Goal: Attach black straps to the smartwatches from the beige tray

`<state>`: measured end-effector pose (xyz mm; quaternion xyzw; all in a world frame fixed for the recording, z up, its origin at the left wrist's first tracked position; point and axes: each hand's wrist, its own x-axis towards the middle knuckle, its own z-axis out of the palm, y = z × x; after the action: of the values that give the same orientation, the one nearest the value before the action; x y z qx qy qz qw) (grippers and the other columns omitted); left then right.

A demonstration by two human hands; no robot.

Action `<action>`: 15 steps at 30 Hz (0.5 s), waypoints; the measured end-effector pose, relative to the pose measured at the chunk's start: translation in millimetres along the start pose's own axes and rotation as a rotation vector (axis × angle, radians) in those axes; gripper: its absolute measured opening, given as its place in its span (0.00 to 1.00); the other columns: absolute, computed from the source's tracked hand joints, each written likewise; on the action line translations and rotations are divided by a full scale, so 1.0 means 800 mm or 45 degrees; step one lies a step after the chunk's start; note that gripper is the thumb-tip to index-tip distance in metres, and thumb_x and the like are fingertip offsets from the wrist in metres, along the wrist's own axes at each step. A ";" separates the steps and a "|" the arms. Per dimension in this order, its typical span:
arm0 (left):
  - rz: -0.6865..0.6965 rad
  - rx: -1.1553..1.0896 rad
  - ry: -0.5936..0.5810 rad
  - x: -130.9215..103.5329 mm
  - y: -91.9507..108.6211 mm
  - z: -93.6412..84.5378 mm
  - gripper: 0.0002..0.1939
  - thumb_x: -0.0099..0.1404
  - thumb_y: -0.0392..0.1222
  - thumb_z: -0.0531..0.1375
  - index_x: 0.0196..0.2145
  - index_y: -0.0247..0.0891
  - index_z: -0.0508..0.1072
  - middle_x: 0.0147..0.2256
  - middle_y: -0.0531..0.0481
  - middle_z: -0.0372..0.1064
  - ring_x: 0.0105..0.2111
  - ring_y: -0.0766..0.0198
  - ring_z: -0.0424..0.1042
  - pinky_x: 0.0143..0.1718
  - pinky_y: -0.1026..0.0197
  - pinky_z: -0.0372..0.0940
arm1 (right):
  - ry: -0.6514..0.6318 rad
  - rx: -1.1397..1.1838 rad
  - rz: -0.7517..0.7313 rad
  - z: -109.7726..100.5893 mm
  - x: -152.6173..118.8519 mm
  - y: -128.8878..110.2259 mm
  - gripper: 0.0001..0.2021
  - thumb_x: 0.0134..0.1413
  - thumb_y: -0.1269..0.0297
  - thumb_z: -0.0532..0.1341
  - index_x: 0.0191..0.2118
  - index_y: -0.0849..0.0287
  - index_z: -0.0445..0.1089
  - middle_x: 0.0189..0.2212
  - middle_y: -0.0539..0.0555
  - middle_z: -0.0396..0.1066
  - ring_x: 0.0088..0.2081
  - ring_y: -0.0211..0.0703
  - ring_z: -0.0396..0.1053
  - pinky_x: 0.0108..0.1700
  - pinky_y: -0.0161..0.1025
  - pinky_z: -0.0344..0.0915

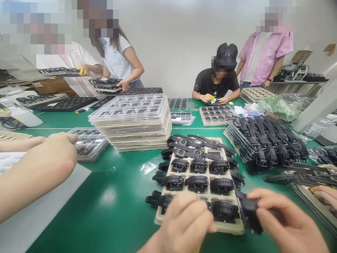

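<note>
Fingers of the right hand (292, 219) are closed on a dark piece (250, 209), which seems to be a watch, just beside the right edge of the beige tray (237, 229). It is blurred, so I cannot tell exactly how it is turned. The left hand (184, 216) is curled over the near part of this tray; whether it grasps something, I cannot tell.

The step in hand looks, in my judgement, like handling one watch at the tray's edge. The next move calls for care, I think, because other straps lie very near the fingers.

Inside the tray, black watches (198, 165) sit in the compartments with curved straps, and more watches (216, 143) lie flat across its far end. Some straps reach out past both sides.

Left of the tray and farther away, a tall stack of trays (142, 140) stands on the green worktop (105, 200). Right of the tray is a pile of watches (265, 140). Beyond the tray, a seated co-worker (216, 82) bends over small work.
</note>
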<state>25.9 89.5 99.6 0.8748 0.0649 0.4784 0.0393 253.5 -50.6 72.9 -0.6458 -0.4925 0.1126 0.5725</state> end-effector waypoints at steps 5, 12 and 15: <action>-0.280 0.012 -0.781 0.105 -0.083 0.016 0.15 0.77 0.35 0.49 0.51 0.38 0.74 0.46 0.42 0.79 0.47 0.51 0.72 0.49 0.49 0.67 | 0.244 -0.177 0.078 -0.005 0.103 0.011 0.11 0.58 0.50 0.69 0.42 0.50 0.80 0.43 0.56 0.82 0.44 0.55 0.79 0.47 0.46 0.75; -0.294 -0.097 -1.361 0.154 -0.156 0.112 0.11 0.72 0.41 0.59 0.48 0.41 0.78 0.44 0.42 0.81 0.51 0.44 0.73 0.54 0.45 0.63 | -0.131 -0.066 0.070 0.036 0.219 0.034 0.14 0.58 0.52 0.67 0.41 0.58 0.78 0.41 0.59 0.81 0.43 0.54 0.77 0.47 0.48 0.70; -0.276 -0.182 -1.402 0.154 -0.165 0.107 0.08 0.69 0.43 0.63 0.45 0.41 0.79 0.41 0.47 0.81 0.49 0.47 0.74 0.53 0.48 0.62 | -0.241 -0.087 0.046 0.040 0.231 0.035 0.13 0.58 0.54 0.66 0.40 0.58 0.78 0.42 0.58 0.81 0.44 0.52 0.76 0.49 0.47 0.69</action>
<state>153.5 238.1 138.7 0.9788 0.0918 -0.0522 0.1753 335.6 114.9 116.1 -0.6600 -0.5364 0.1667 0.4989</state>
